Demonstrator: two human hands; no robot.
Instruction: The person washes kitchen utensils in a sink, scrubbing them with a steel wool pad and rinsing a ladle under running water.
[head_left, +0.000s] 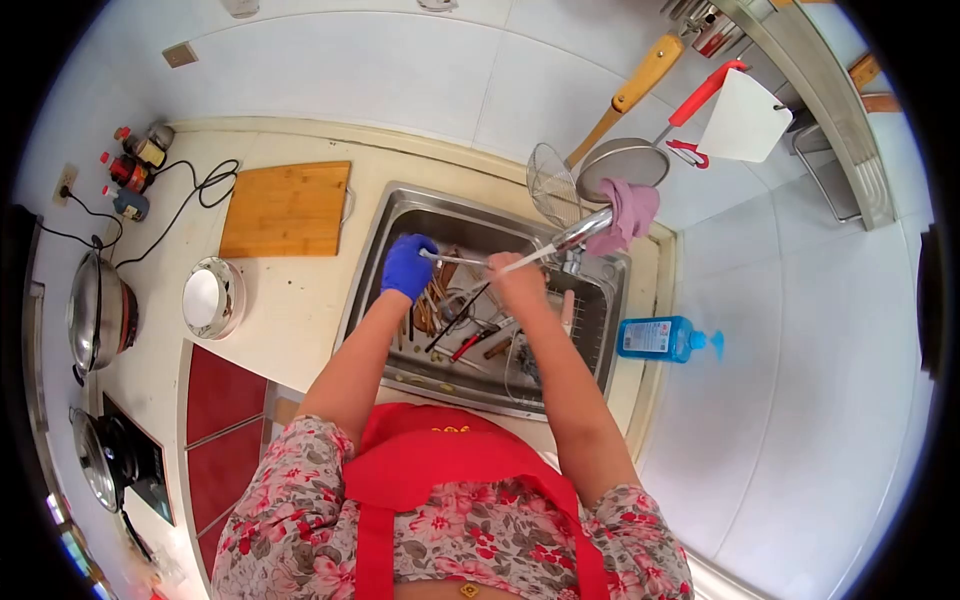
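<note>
Over the metal sink point(400, 372), my left hand point(408, 266), in a blue glove, is closed on one end of a thin metal utensil point(455, 260). My bare right hand point(518, 285) is closed around the other end, beneath the faucet point(583, 229). A pale streak runs from the faucet's mouth to this hand. Chopsticks point(428, 315), a utensil with a red handle point(466, 347) and other cutlery lie in the basin below. A pink cloth point(630, 212) hangs over the faucet.
A wooden cutting board point(285, 210) and stacked bowls point(208, 298) are on the counter at left, with bottles point(128, 172) behind. A blue soap bottle point(655, 339) is right of the sink. Strainers point(625, 165) hang above the faucet. A pan point(95, 310) stands far left.
</note>
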